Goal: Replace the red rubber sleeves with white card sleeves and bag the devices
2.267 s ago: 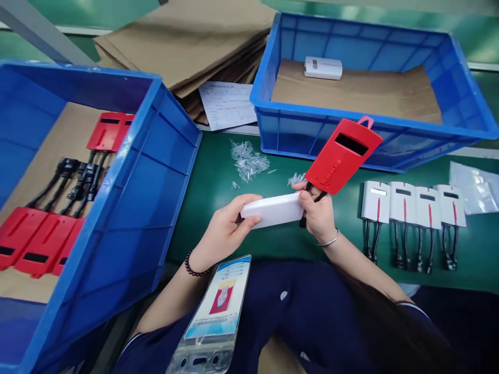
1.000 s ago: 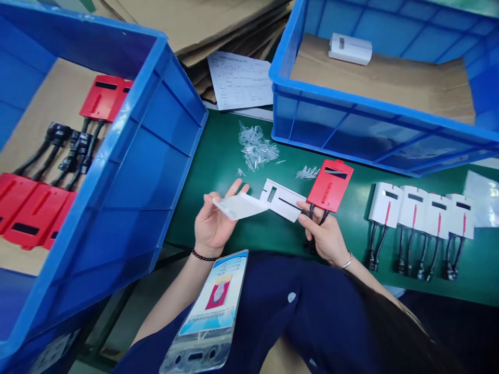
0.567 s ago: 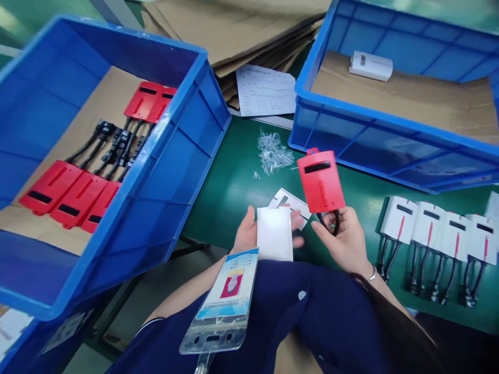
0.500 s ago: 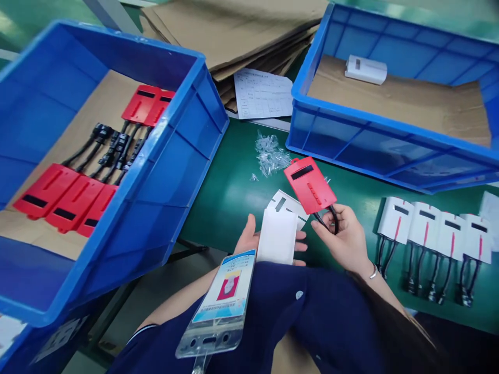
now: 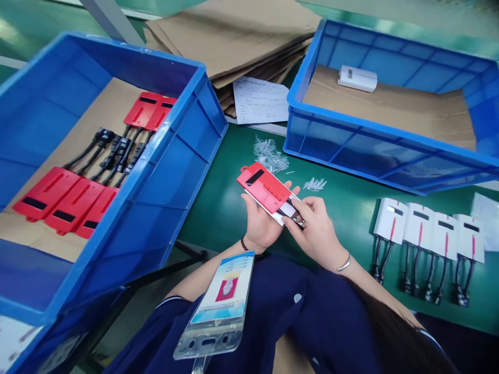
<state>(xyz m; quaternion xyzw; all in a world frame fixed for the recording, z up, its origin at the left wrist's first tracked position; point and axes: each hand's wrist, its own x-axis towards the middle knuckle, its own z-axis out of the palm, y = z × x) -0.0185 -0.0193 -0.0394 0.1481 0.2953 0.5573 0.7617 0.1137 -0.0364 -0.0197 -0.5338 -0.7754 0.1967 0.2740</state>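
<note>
A red flat device (image 5: 265, 186) with a black window strip and black cables is at the middle of the view, over the green table. Beneath it lies a white casing (image 5: 288, 209), its edges showing along the side and at the cable end. My left hand (image 5: 259, 227) supports the casing from below, palm up, thumb at the near side. My right hand (image 5: 317, 228) pinches the black cables at the device's lower end, fingers touching the casing there. Whether the device sits fully inside the casing cannot be made out.
Left stands a blue crate (image 5: 191, 124) with several red devices (image 5: 62, 192). Another blue crate (image 5: 351, 132), back right, holds a white casing (image 5: 357, 79). Finished-looking white units (image 5: 419, 223) line the right. Small clear pieces (image 5: 268, 156), slim pieces (image 5: 315, 184), paper (image 5: 265, 101) and cardboard (image 5: 234, 36) lie beyond.
The red device has moved left and down onto the white casing, carried by my right hand. My left hand has turned, bringing the casing under the device.
</note>
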